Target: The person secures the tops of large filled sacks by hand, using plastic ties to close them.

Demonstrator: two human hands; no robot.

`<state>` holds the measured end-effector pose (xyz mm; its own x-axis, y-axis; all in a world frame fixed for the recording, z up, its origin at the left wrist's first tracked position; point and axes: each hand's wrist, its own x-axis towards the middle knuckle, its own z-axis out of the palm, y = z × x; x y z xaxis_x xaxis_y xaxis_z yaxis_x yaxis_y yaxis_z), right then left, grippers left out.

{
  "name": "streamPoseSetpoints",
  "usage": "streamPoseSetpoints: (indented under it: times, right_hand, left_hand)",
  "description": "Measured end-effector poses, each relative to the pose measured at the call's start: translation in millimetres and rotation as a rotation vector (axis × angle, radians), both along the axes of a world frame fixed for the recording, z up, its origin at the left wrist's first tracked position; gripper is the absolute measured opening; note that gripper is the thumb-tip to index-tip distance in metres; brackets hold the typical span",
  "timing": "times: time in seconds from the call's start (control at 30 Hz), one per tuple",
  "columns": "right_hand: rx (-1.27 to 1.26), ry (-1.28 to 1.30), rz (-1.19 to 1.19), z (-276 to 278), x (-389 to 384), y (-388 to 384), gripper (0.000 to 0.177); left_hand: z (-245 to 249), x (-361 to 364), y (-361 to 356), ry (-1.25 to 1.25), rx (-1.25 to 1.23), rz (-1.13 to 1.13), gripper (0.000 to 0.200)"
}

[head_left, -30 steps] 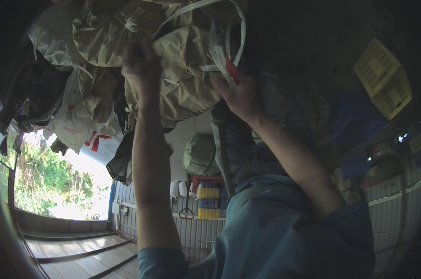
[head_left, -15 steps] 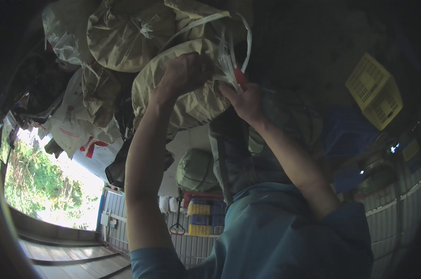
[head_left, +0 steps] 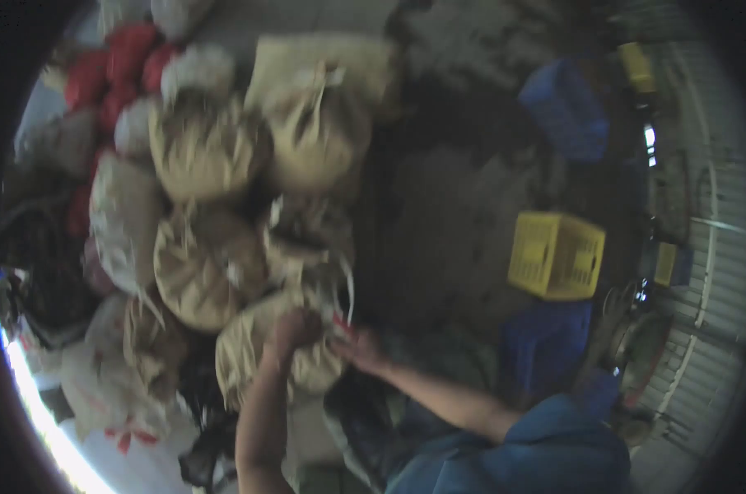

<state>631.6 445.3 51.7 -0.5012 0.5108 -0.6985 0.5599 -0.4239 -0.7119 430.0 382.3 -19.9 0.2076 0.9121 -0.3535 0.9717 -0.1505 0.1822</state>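
A tan sack lies right under both hands, its cloth bunched in folds. My left hand is closed in a fist over the top of this sack; what its fingers grip is hidden. My right hand, just to the right, is closed around a small red object whose kind I cannot tell. A thin white plastic strip loops up beside it. Motion blurs both hands. Just beyond, another tan sack with a tied, gathered top leans close by.
More tan sacks stand farther up, with red bags and pale bags at the upper left. On the right are a yellow crate and blue crates on the dark, stained floor. A corrugated wall runs along the right edge.
My view has swung up and outward, showing more sacks and floor. Both hands now appear lower and smaller, still close together at the same sack. The red object remains in my right hand.
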Motion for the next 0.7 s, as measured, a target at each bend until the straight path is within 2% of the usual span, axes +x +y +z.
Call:
streamPoseSetpoints:
  times: [0.03,0.07,0.2,0.27,0.4,0.5,0.6,0.7]
  right_hand:
    - [0.06,-0.102,0.053,-0.8,-2.3,6.1,0.048]
    - [0.1,-0.209,0.099,-2.3,-4.7,2.3,0.046]
    - [0.1,-0.29,0.215,32.2,-20.0,24.2,0.06]
    - [0.12,-0.354,0.287,43.9,-24.9,24.9,0.062]
    - [0.136,-0.397,0.326,57.2,-33.4,29.1,0.064]
    - [0.185,-0.43,0.387,56.7,-35.0,28.0,0.058]
    - [0.121,-0.435,0.338,64.0,-39.1,25.4,0.055]
    - [0.067,-0.428,0.284,69.0,-40.9,26.8,0.054]
  left_hand:
    - [15.4,-1.6,21.4,-0.083,-0.178,0.15,0.028]
    - [32.6,-1.8,28.3,-0.179,-0.374,0.3,0.035]
    - [75.0,2.0,35.1,-0.311,-0.55,0.595,0.036]
    - [66.9,8.4,22.2,-0.404,-0.459,0.803,0.031]
    - [84.4,16.7,20.1,-0.404,-0.453,0.98,0.039]
    - [88.0,29.1,15.0,-0.36,-0.36,1.03,0.033]
    - [93.6,29.7,11.7,-0.318,-0.356,1.01,0.03]
    - [93.8,25.1,12.2,-0.303,-0.253,0.997,0.026]
